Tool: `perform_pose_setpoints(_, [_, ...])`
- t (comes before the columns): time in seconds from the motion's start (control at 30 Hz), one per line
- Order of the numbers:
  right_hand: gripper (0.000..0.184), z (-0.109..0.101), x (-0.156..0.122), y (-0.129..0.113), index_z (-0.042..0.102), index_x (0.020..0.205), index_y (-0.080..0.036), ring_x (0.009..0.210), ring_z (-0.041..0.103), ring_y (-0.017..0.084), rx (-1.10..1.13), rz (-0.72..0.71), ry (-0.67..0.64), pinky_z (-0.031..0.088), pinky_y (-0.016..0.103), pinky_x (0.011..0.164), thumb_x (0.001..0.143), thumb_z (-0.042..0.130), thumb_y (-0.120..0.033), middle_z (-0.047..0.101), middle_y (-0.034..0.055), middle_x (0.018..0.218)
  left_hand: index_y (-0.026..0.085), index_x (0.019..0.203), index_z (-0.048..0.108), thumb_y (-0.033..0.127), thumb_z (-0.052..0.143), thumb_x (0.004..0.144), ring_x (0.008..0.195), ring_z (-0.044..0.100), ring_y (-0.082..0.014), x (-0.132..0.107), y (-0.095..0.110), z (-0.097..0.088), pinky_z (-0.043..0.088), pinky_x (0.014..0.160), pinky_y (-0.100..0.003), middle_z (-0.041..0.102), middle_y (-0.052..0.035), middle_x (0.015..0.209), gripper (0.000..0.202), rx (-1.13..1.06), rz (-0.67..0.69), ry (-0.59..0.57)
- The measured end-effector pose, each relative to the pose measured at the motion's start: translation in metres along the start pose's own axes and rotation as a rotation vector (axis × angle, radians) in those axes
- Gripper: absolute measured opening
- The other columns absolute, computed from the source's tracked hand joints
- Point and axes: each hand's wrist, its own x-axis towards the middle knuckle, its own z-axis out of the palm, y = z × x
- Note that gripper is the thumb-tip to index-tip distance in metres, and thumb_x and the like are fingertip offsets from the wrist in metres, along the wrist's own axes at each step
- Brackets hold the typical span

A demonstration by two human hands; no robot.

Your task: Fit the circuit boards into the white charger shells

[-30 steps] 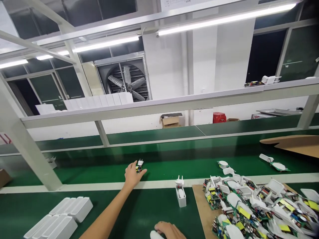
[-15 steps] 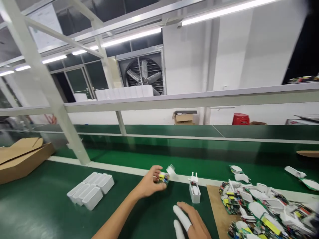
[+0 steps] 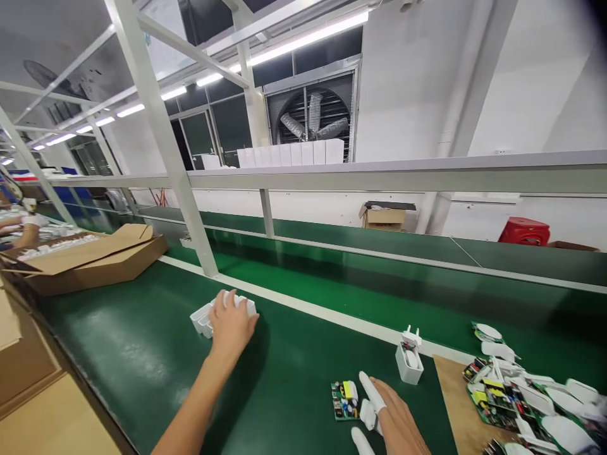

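My left hand (image 3: 232,325) reaches over the group of white plastic cases (image 3: 202,319), its fingers spread and curved across their tops. It covers most of them, so contact with any single case is hard to make out. My right hand (image 3: 396,414), with white finger covers on two digits, rests low on the green table, fingers apart. Beside its fingertips lies a circuit board (image 3: 345,400) with yellow and dark components, and a white plastic piece (image 3: 368,415) sits at its edge. Further back stands a white case (image 3: 410,366) with a two-pin plug top (image 3: 411,337) sticking out.
At the right, a pile of circuit boards with white parts (image 3: 535,404) lies over brown cardboard (image 3: 448,385). Open cardboard boxes (image 3: 109,262) stand at the left. A slanted white post (image 3: 165,145) rises from the bench. Another person's hand (image 3: 28,234) shows at far left.
My left hand has let go of the circuit board, now lying by my right hand, and moved left onto the white cases. The view has turned left.
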Motion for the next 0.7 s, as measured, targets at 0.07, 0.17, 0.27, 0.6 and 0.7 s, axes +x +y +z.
perform_pose_setpoints(0.07, [0.043,-0.003,0.001,0.000,0.065,0.135,-0.029,0.123,0.071,0.036,0.019,-0.006,-0.061,0.069,0.043,0.084,0.092,0.067,-0.027,0.069,0.0133,0.141,0.013,0.091,0.076,0.011,0.057,0.089,0.156,-0.001,-0.0585,0.003,-0.008,0.005,0.005,0.112,-0.089,0.053,-0.0253,0.148,0.019,0.012,-0.043,0.034])
perform_pose_setpoints(0.17, [0.061,-0.003,0.003,-0.002,0.052,0.152,-0.027,0.126,0.070,0.033,0.058,0.039,-0.056,0.068,0.042,0.090,0.092,0.063,-0.027,0.067,0.0137,0.144,0.017,0.077,0.074,0.014,0.058,0.090,0.155,0.014,-0.0527,-0.003,0.006,0.019,0.014,0.116,-0.083,0.060,-0.0200,0.144,0.021,-0.056,0.045,-0.069])
perform_pose_setpoints(0.27, [0.070,-0.003,0.008,-0.008,0.044,0.159,-0.027,0.127,0.069,0.032,0.091,0.065,-0.032,0.064,0.045,0.099,0.091,0.061,-0.021,0.066,0.0129,0.143,0.023,0.081,0.076,0.020,0.065,0.091,0.148,0.040,-0.0400,-0.019,0.043,0.030,0.031,0.120,-0.066,0.067,-0.0107,0.142,0.015,-0.206,0.273,-0.321])
perform_pose_setpoints(0.6, [0.070,-0.036,0.014,0.004,0.042,0.154,-0.025,0.121,0.066,0.030,0.044,0.040,-0.135,0.062,0.047,0.100,0.088,0.056,-0.011,0.066,0.0109,0.129,0.024,0.109,0.072,0.022,0.083,0.081,0.095,0.070,-0.0215,-0.037,0.112,0.040,0.057,0.083,-0.033,0.071,-0.0049,0.120,0.030,-0.559,0.391,-0.789])
perform_pose_setpoints(0.7, [0.066,-0.036,0.011,0.012,0.040,0.155,-0.024,0.124,0.064,0.031,0.040,0.064,-0.158,0.061,0.048,0.102,0.091,0.054,-0.013,0.065,0.0120,0.133,0.024,0.134,0.062,0.032,0.089,0.079,0.088,0.065,-0.0196,-0.044,0.107,0.049,0.057,0.078,-0.032,0.067,-0.0058,0.120,0.062,-0.601,0.314,-0.792])
